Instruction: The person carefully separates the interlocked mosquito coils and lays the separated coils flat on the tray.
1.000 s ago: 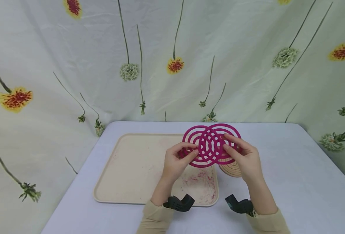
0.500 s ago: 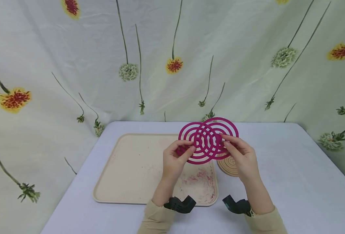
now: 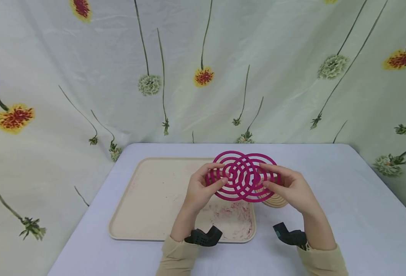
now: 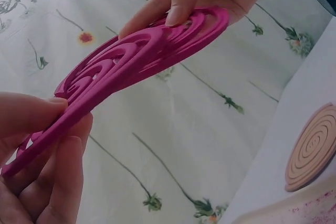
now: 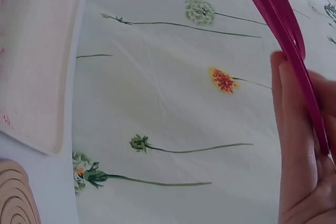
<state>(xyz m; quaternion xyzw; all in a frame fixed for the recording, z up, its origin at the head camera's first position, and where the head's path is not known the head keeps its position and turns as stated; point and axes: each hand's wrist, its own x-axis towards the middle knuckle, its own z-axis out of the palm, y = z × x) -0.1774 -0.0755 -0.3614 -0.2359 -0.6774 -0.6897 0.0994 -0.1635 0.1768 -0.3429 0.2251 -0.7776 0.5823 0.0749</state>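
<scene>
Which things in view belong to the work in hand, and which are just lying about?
In the work:
left hand
right hand
pink coils, held up between both hands

Apparently just lying about:
tray, pink-stained, no hand on it
tan disc, beside the tray, untouched

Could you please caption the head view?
Left hand and right hand hold overlapping magenta spirals above a white table.

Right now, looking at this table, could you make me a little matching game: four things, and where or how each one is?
1. Pink spirals
2. Tray
3. Wooden disc
4. Flowered cloth

A. Rises behind the table
B. Tan, with curved grooves
C. Held by left hand and right hand
D. Beige, reddish marks near one corner

Pairs: 1-C, 2-D, 3-B, 4-A
</scene>
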